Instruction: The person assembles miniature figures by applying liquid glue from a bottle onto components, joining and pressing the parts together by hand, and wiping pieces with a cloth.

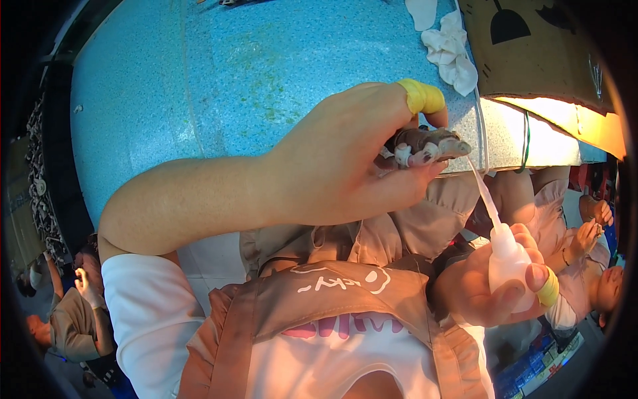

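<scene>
My left hand (345, 156) is raised over the edge of a blue speckled table (219, 73) and pinches a small brown-and-pink piece (425, 147) between thumb and fingers; a yellow wrap (421, 96) covers one fingertip. My right hand (495, 286) grips a white squeeze bottle (508, 259) low at the right. The bottle's long thin nozzle (484, 193) slants up, and its tip touches the held piece. A yellow band sits on one right finger too.
A crumpled white cloth (452, 50) lies at the table's far right beside a brown cardboard box (538, 46). Other people sit at the right (585, 233) and lower left (66, 312). My apron and white shirt fill the bottom.
</scene>
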{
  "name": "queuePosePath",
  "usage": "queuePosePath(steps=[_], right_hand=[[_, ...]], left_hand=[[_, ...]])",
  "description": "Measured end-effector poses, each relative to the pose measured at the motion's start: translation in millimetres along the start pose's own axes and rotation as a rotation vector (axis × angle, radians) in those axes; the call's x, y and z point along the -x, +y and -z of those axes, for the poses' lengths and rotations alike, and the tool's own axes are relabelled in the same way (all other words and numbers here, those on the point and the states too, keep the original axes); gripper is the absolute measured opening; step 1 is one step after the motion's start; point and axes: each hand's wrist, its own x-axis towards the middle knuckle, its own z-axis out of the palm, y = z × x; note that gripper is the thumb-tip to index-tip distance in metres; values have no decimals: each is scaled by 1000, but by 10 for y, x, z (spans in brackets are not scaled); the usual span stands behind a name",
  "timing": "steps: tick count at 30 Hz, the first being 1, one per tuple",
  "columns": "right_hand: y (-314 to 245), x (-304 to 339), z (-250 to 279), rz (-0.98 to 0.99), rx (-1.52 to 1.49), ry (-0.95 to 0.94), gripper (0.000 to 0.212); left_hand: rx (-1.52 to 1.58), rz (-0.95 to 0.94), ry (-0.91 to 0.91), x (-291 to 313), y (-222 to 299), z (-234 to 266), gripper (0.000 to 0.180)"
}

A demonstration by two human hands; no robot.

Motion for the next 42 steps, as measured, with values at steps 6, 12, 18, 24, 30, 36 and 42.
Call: queuePosePath(steps=[6, 12, 18, 24, 30, 36, 42], right_hand=[[-7, -28, -19, -13, -17, -26, 25], [-7, 28, -9, -38, 94, 42, 23], [-73, -44, -6, -103, -12, -131, 21], [26, 13, -14, -13, -28, -31, 26], [111, -141, -36, -547, 65, 148, 41], [638, -91, -141, -607, 29, -66, 27], [738, -265, -169, -148, 654, -280, 27]], left_hand=[[-50, -40, -73, -5, 13, 60, 35], [-61, 20, -154, 10, 30, 109, 36], [131, 192, -166, -1, 93, 83, 34], [111, 190, -216, 10, 97, 148, 34], [280, 313, -213, -15, 133, 131, 32], [458, 266, -48, 80, 11, 48, 28], [438, 376, -108, -12, 242, 134, 28]])
